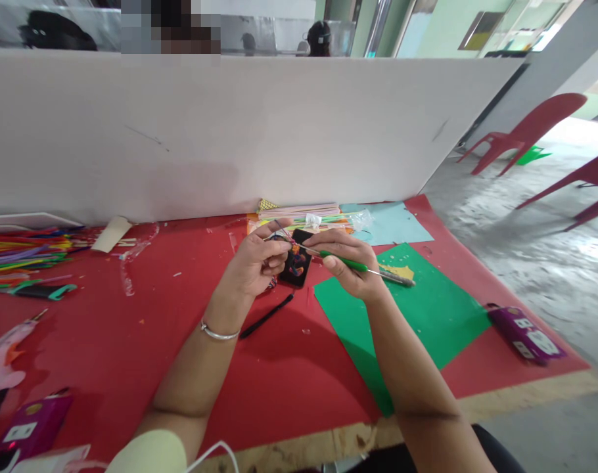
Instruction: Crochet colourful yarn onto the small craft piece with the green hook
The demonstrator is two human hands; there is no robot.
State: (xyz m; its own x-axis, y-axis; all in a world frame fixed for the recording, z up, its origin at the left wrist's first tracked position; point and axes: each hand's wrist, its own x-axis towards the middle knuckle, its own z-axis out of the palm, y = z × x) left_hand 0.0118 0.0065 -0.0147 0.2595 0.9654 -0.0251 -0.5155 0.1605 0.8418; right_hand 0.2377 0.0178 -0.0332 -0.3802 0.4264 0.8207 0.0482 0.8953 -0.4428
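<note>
My left hand (252, 261) pinches a small piece of colourful yarn work (295, 246) between thumb and fingers. A thin strand (280, 226) runs by its raised index finger. In my right hand (353, 259) is a crochet hook (345, 261) with a green grip and metal at both ends. Its thin tip meets the yarn work; whether it passes through a loop is too small to tell. Beneath the hands lies a black phone-like slab (299, 268) with a colourful figure on it, partly hidden by my left hand. A black strap (267, 316) lies just below.
A green sheet (417, 322) and a purple box (526, 334) lie at the right of the red table cover (289, 394). Packed sticks (299, 213) lie at the back by a white partition (205, 131). Pipe cleaners (27, 253), a pink glue gun (6, 358) and another purple box (35, 420) sit left.
</note>
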